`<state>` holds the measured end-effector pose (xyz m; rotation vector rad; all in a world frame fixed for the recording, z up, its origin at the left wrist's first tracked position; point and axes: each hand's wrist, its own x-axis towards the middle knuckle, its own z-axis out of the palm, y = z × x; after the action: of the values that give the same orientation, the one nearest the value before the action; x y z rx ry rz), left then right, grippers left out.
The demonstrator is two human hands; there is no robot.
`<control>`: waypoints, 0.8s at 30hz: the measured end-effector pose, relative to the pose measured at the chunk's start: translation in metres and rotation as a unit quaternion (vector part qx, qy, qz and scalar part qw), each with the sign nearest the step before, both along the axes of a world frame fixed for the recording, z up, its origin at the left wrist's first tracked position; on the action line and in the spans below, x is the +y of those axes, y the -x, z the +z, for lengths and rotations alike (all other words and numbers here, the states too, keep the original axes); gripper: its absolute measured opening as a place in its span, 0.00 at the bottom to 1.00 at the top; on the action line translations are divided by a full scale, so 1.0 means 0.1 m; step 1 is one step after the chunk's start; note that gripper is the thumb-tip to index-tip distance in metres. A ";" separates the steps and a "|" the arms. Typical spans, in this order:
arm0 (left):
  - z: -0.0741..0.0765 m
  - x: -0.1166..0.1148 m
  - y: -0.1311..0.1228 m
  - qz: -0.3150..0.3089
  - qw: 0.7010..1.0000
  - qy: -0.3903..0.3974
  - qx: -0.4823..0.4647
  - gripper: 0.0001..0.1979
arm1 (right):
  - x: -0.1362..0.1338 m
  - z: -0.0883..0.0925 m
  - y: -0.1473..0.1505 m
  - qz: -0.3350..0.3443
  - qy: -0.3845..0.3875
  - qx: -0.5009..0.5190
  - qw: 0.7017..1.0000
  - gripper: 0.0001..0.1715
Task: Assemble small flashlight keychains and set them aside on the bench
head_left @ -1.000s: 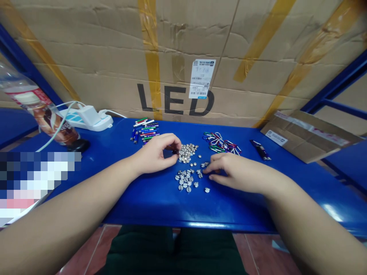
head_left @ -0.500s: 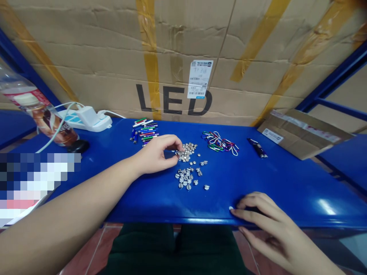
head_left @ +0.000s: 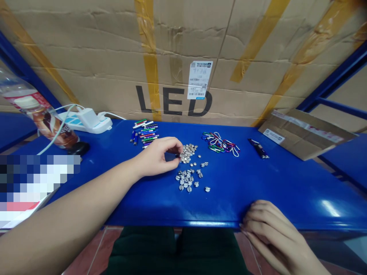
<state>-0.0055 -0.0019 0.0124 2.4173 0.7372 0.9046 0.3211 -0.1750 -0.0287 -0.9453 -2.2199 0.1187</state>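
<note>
My left hand (head_left: 156, 157) pinches a small dark cylindrical part (head_left: 177, 155) between thumb and fingertips, right beside a pile of silver slotted screw-like pieces (head_left: 187, 152). A second pile of these pieces (head_left: 185, 180) lies just below, a hand's width from my left fingers. My right hand (head_left: 271, 233) rests loosely curled at the table's front edge, far from the piles, with nothing visible in it. Its fingers hang partly over the rim.
Beyond the piles lie several mini flashlights (head_left: 145, 131) and colored carabiners (head_left: 220, 143) on the blue table (head_left: 258, 194). Further out are a black flashlight (head_left: 259, 148), a plastic bottle (head_left: 40, 116), a white power strip (head_left: 87, 124), flattened cardboard (head_left: 304, 133) and a large carton (head_left: 183, 46).
My right hand has moved from the screw piles to the table's front edge, sliding a little further right. My left hand stays at the upper pile, and the view has shifted slightly.
</note>
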 end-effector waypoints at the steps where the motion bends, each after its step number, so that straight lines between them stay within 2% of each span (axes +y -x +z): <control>1: 0.00 -0.01 0.00 -0.001 1.000 -0.002 0.001 0.06 | 0.02 0.03 0.01 0.004 0.006 0.005 1.000 0.16; 6: -0.01 -0.01 -0.01 -0.011 1.000 0.002 0.003 0.08 | 0.35 0.34 0.15 0.043 0.008 0.015 0.999 0.14; 9: -0.02 0.00 0.01 -0.011 1.000 0.006 0.001 0.09 | 0.70 0.57 0.35 0.059 0.007 0.002 0.998 0.09; 12: -0.03 0.01 0.02 -0.009 1.000 0.009 -0.005 0.09 | 1.11 0.71 0.60 0.094 0.015 -0.009 0.995 0.05; 17: -0.03 0.01 0.02 -0.002 1.000 0.022 -0.007 0.09 | 1.58 0.73 0.88 0.144 0.032 -0.025 0.989 0.04; 24: -0.02 0.00 0.03 -0.005 0.999 0.032 0.003 0.09 | 1.65 0.65 0.90 0.157 0.057 -0.006 0.986 0.04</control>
<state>-0.0086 -0.0015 0.0104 2.3680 0.7444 0.8567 0.2311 -0.0103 0.0366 -0.6491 -2.3802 0.3878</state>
